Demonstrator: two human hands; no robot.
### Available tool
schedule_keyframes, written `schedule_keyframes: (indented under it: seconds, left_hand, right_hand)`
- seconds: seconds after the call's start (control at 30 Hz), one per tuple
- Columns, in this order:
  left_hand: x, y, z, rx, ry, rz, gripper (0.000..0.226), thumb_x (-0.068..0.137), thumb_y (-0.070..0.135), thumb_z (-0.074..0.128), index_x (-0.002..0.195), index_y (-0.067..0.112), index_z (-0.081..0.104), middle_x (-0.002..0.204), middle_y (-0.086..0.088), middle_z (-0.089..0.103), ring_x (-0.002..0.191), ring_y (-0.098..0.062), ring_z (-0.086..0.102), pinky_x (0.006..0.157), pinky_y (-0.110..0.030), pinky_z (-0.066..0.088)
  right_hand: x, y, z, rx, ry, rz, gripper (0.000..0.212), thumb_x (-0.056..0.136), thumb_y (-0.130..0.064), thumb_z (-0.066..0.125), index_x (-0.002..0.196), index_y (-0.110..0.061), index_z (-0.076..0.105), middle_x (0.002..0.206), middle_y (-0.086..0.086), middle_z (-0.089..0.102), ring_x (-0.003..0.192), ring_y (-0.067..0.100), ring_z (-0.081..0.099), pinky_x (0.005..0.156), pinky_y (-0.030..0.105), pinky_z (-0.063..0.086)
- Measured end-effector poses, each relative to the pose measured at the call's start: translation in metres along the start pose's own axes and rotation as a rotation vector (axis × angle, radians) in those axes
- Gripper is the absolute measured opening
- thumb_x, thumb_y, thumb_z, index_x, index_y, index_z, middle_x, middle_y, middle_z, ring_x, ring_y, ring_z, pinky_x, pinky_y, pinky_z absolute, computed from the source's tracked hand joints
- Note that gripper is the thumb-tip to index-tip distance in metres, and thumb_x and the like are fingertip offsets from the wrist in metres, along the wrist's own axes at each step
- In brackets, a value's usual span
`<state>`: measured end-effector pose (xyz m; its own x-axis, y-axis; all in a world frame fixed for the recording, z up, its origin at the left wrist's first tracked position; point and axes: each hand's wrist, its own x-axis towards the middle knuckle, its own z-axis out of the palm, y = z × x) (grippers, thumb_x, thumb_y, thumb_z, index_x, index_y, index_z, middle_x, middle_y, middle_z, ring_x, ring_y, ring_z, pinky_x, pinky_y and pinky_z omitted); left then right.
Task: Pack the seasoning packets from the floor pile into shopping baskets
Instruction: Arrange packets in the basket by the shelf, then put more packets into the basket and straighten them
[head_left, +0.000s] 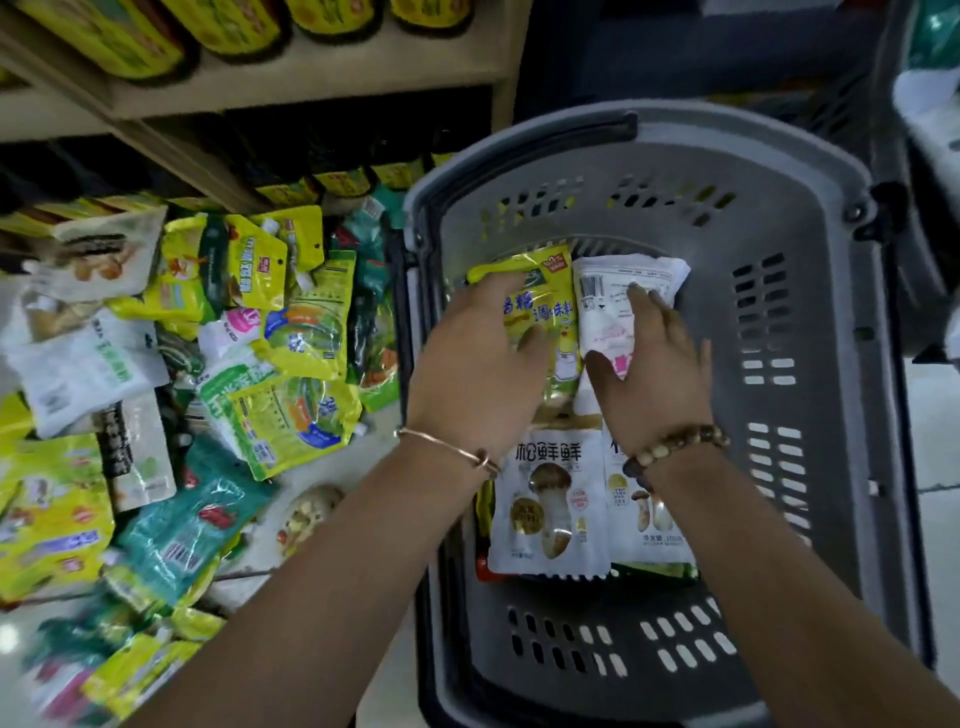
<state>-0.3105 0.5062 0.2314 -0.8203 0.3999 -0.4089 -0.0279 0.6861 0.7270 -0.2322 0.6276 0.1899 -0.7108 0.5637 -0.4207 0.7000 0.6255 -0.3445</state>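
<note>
Seasoning packets (223, 364) are seen in two places. A loose heap is spread on the floor (337, 457) at the left, below a shelf (311, 88), and a few are laid flat inside the grey basket (831, 270) at the right. At the basket's far end a yellow packet (556, 312) and a white packet (613, 291) are set side by side. Two white mushroom packets (550, 499) are placed nearer, partly hidden under the wrists.

The left hand (478, 364) is laid on the yellow packet with fingers nearly straight. The right hand (654, 358) is pressed flat on the white packet, thumb held apart. Nothing is pinched by either of the hands.

A flattening of the layer is judged to be in hand, with most of the heap not yet packed.

Trouble could be caused by the glossy film. Once the pressure is lifted, the two packets may be slid over each other or onto the mushroom packets, and the row would be skewed. A seam might be split if the packets are pressed too hard. The heap could also be toppled when a buried packet is drawn out.
</note>
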Motion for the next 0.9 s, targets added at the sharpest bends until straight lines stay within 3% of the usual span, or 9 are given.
schedule_keyframes:
  seconds: [0.13,0.23,0.37,0.53,0.67,0.9]
  left_hand:
    - [-0.021,-0.030,-0.049,-0.038,0.096,-0.019,0.047,0.088,0.025,0.058,0.134,0.026,0.047,0.135,0.005,0.049,0.117,-0.010,0.049,0.094,-0.021,0.039]
    - [-0.028,-0.065,-0.088,-0.074,0.189,-0.093,0.056,0.075,0.037,0.054,0.130,0.028,0.050,0.127,0.013,0.051,0.105,0.001,0.049,0.090,-0.022,0.041]
    - [-0.034,-0.121,-0.135,-0.071,0.250,-0.214,0.064,0.068,0.041,0.053,0.130,0.026,0.050,0.136,0.008,0.048,0.117,-0.016,0.052,0.096,-0.038,0.045]
    - [-0.031,-0.192,-0.179,0.074,0.226,-0.277,0.063,0.072,0.045,0.055,0.131,0.023,0.050,0.135,0.002,0.050,0.117,-0.022,0.054,0.095,-0.035,0.043]
    - [-0.032,-0.248,-0.195,0.241,0.153,-0.273,0.056,0.082,0.037,0.064,0.132,0.015,0.051,0.131,-0.009,0.054,0.114,-0.030,0.055,0.094,-0.040,0.043]
    - [-0.012,-0.338,-0.172,0.333,0.003,-0.392,0.058,0.082,0.034,0.068,0.134,0.017,0.047,0.132,-0.010,0.052,0.112,-0.033,0.055,0.093,-0.043,0.043]
  right_hand:
    - [-0.026,-0.051,0.003,0.247,0.134,-0.122,0.062,0.086,-0.019,0.061,0.142,-0.010,0.036,0.146,0.013,0.038,0.134,0.030,0.035,0.110,0.049,0.027]
    - [-0.046,-0.100,0.020,0.346,0.164,-0.218,0.060,0.082,-0.033,0.052,0.137,-0.009,0.043,0.138,0.013,0.046,0.126,0.032,0.044,0.104,0.044,0.037]
    - [-0.062,-0.164,0.056,0.354,0.116,-0.353,0.058,0.082,-0.035,0.047,0.133,-0.007,0.047,0.132,0.014,0.052,0.118,0.031,0.052,0.096,0.037,0.041]
    - [-0.054,-0.209,0.113,0.320,-0.034,-0.250,0.049,0.087,-0.019,0.061,0.134,-0.014,0.048,0.136,0.007,0.050,0.121,0.024,0.049,0.094,0.020,0.033]
    - [-0.035,-0.222,0.156,0.274,-0.141,-0.121,0.048,0.088,-0.018,0.060,0.135,-0.016,0.048,0.135,0.005,0.053,0.116,0.024,0.055,0.096,0.030,0.042]
    - [0.008,-0.218,0.232,0.170,-0.233,0.023,0.043,0.088,-0.015,0.059,0.130,-0.011,0.051,0.130,0.008,0.056,0.116,0.024,0.054,0.089,0.026,0.040]
